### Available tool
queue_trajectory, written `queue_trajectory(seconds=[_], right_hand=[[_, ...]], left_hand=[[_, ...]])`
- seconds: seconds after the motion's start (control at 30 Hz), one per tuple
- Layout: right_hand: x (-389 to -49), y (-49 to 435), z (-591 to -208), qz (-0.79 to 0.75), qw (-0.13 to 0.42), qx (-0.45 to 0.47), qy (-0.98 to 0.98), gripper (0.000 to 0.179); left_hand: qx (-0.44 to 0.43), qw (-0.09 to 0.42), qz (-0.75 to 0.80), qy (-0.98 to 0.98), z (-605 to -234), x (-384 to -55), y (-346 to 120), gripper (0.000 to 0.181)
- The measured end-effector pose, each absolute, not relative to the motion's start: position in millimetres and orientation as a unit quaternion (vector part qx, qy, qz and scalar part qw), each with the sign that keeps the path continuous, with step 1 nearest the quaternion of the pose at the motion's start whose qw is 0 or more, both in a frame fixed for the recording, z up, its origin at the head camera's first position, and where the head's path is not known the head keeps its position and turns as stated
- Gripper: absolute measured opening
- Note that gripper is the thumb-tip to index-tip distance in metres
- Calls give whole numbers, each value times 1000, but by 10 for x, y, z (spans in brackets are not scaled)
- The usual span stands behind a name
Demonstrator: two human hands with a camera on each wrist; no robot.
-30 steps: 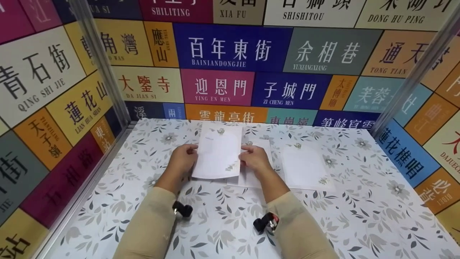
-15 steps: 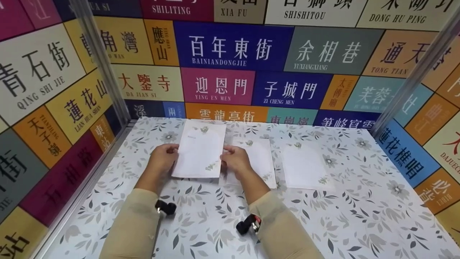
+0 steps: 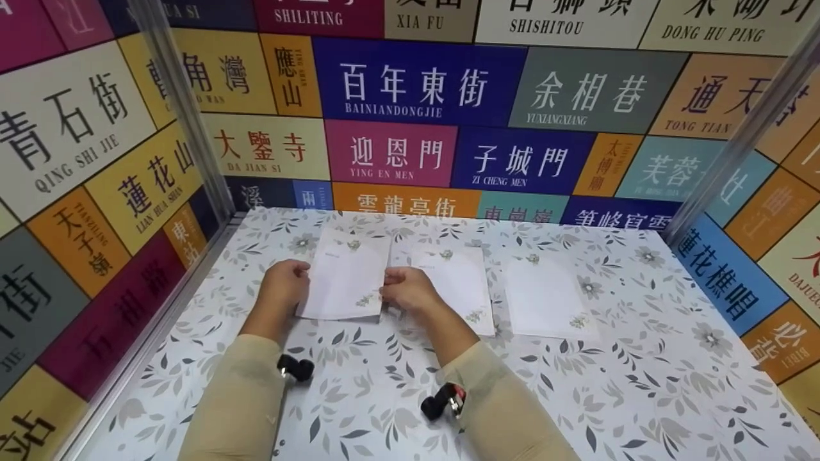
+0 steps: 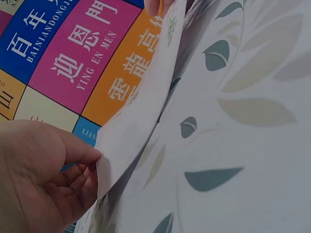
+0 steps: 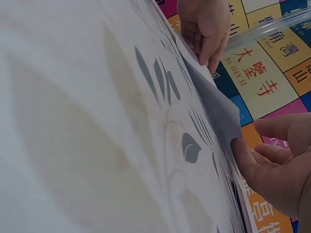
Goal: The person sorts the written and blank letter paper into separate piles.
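A white sheet of letter paper [image 3: 346, 275] with small floral prints is held between both hands at the left of the table, its near edge raised over the cloth. The left hand [image 3: 285, 285] pinches its left edge; thumb and fingertips meet there in the left wrist view. At the opposite edge, the right hand [image 3: 410, 288] has its fingertips at the paper, one pressed against the underside in the right wrist view. That hand partly covers a second, similar sheet [image 3: 458, 282] lying just to the right. Further right lies a third sheet [image 3: 548, 294], flat on the table.
The table [image 3: 384, 410] wears a white cloth with grey leaves and flowers. Panels of coloured place-name signs [image 3: 416, 83] rise behind it and along both sides, with clear corner posts [image 3: 198, 128].
Both hands have carried the sheet leftward from over the middle sheet, then lowered it toward the cloth. More of the middle sheet now shows.
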State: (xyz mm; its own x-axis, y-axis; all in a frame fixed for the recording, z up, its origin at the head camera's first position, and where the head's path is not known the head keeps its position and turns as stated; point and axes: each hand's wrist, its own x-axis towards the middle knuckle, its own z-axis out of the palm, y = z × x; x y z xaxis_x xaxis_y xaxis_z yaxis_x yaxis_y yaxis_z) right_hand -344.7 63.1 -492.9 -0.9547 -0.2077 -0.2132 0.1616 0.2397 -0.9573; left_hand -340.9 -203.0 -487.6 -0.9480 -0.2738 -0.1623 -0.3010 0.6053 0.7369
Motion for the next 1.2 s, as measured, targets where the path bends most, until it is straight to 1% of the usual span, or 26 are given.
queue_trajectory(seconds=[0.13,0.4,0.6,0.77,0.83,1.0,1.07,1.2], right_hand=[[-3422,630,-4919,-605,155,-18,781,57],[-3394,635,-4904,-574,158,-17,803,55],[-3390,698,-4884,-562,136,-35,815,53],[-3405,822,-4872,-566,114,-39,816,51],[-3422,888,-4879,-583,109,-38,804,52],[-3464,1086,-4885,-609,93,-32,787,53],[-3474,1176,-4868,-608,91,-22,789,53],[-3496,1364,-4854,-612,93,-1,785,54]], left_hand=[[-168,24,409,897,-4881,-3406,-2050,38],[-189,45,415,889,-4867,-3392,-2065,39],[-197,42,429,881,-4842,-3380,-2033,40],[-178,18,427,887,-4839,-3409,-1931,42],[-152,4,423,893,-4852,-3431,-1882,42],[-88,-8,425,901,-4884,-3476,-1725,43],[-82,-5,429,900,-4886,-3483,-1651,43],[-60,-15,428,901,-4882,-3487,-1509,42]])
